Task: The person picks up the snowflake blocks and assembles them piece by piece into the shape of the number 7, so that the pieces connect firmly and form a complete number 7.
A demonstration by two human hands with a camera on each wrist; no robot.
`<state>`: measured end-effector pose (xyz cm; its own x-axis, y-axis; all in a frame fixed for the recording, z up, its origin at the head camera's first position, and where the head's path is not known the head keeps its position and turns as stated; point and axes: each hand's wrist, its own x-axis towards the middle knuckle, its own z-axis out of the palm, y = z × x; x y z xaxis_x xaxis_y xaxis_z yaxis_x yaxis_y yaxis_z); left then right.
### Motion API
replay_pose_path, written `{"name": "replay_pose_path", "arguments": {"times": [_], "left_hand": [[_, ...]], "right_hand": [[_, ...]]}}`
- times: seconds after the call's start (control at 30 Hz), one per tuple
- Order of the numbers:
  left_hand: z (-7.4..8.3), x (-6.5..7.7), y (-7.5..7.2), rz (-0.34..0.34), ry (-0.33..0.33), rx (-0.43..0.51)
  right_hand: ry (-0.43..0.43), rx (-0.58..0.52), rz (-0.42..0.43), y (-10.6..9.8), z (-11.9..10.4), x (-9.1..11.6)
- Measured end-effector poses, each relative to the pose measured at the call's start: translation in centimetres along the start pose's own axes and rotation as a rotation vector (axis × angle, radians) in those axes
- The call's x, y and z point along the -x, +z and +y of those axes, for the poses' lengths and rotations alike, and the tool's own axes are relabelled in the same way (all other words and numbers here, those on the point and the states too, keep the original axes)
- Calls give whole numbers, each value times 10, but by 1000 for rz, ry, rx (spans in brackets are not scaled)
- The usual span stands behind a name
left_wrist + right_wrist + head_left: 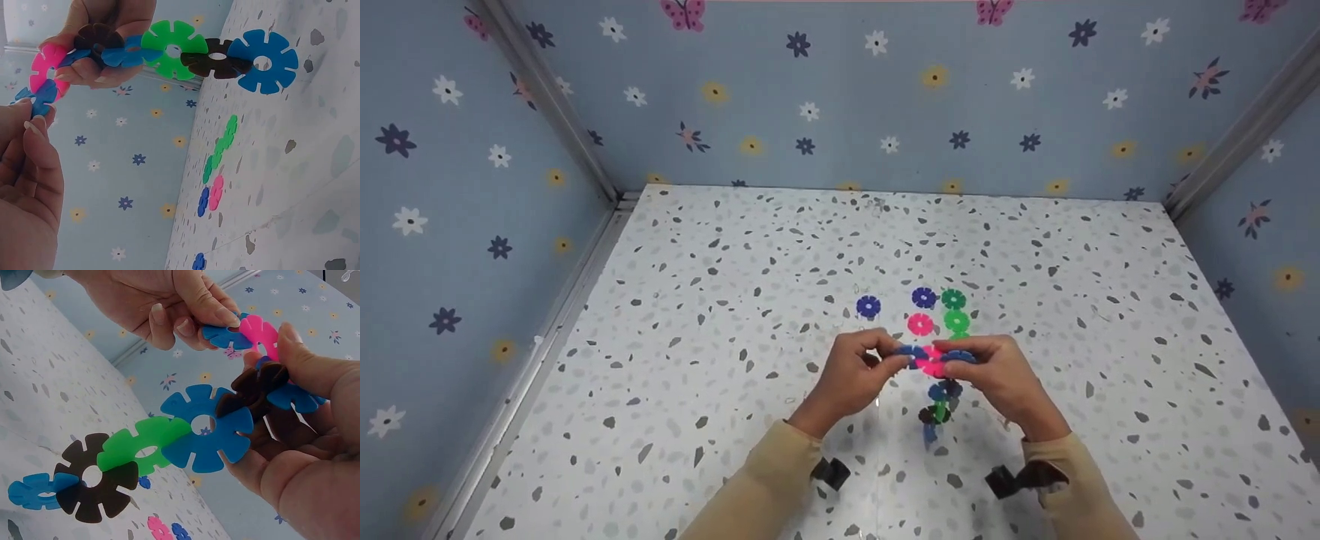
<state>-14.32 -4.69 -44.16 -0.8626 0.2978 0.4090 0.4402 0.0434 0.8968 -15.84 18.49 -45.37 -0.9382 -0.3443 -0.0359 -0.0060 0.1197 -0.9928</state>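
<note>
Between both hands is a chain of notched plastic discs slotted together. My left hand [851, 371] pinches a blue disc [225, 338] at one end, between thumb and fingers. This disc meets a pink disc [931, 363], which my right hand [1001, 375] grips along with the parts beside it. Below the right hand hangs the rest of the chain: a brown disc [256, 389], a blue disc [205, 453], a green disc [140, 433], another brown disc [73, 492] and a blue end disc [34, 495]. The right fingers partly hide the joints near the pink disc.
Beyond the hands on the speckled table [735, 300] lie loose discs: a blue one [868, 306], a dark blue one [924, 298], a pink one [919, 325] and several green ones [954, 299]. Flowered panels [840, 90] wall the table at the back and sides.
</note>
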Motion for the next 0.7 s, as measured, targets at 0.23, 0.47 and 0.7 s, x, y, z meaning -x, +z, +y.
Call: {"name": "replay_pose_path", "arguments": {"times": [0.23,0.47,0.7], "left_hand": [[-1,2,-1,3,-1,10],[-1,0,0,46,-8,16],[0,-4,7,35,-8,33]], "right_hand": [[-6,36,1,-1,-1,0],[2,-6,-22,0,-3,1],[2,-17,5,6,-5,2]]}}
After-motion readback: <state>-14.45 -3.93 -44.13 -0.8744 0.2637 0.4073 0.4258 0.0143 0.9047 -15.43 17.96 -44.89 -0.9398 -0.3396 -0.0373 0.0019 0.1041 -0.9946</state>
